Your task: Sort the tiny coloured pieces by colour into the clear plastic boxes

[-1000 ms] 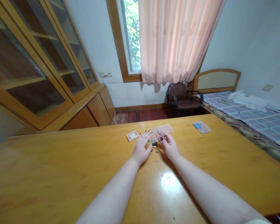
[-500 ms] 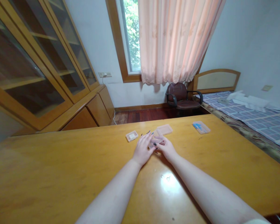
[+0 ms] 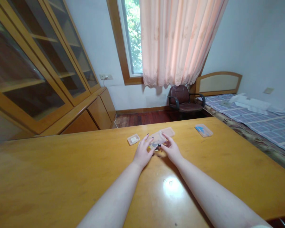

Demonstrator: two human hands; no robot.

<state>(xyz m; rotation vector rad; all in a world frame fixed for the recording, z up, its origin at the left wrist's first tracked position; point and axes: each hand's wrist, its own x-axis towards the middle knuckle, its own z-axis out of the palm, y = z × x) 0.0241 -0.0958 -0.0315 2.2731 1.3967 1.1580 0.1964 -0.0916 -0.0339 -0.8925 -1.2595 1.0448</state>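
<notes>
Between my hands is a clear plastic box [image 3: 158, 138], tilted above the table, with small dark bits showing near its lower edge. My left hand [image 3: 143, 153] grips its left side, thumb in front and fingers stretched along the edge. My right hand [image 3: 172, 150] holds the right side, its thumb close to the left thumb. A few small dark pieces [image 3: 159, 155] show just below the thumbs. Partly behind the box lies a pale pinkish plastic box [image 3: 169, 131]. Left of my left hand sits a small plastic box [image 3: 133, 139] with something white inside.
On the right of the wooden table [image 3: 61, 177] lies a clear box with blue pieces [image 3: 203, 130]. Past the far edge stand a brown armchair [image 3: 184, 98] and a bed [image 3: 258, 117]. A glass-door cabinet [image 3: 45, 63] rises at the left.
The clear box has tipped up and shows its face more fully. My fingers have spread to its two sides, and the right hand has shifted off its front.
</notes>
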